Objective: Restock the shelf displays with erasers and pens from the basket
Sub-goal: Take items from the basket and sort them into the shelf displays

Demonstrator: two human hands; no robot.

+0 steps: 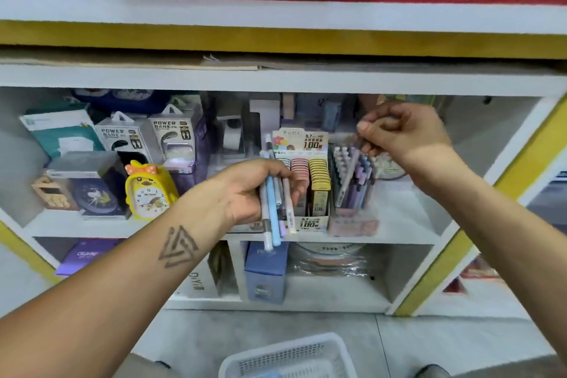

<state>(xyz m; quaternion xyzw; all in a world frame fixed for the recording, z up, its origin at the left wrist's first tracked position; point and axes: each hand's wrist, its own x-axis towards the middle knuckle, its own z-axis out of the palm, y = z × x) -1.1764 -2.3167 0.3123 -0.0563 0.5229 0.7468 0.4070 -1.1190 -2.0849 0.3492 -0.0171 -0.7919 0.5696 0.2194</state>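
Your left hand [257,190] grips a bunch of pens [273,209] in front of the shelf [399,221]. Your right hand [399,132] fingers pinch one pen [349,172] over the pen display box [352,193]. The basket [288,356] sits on the floor below.

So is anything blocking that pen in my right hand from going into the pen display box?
Nothing visible does. The right hand pinches a pen angled down into the pen display; only pens already standing there crowd it.
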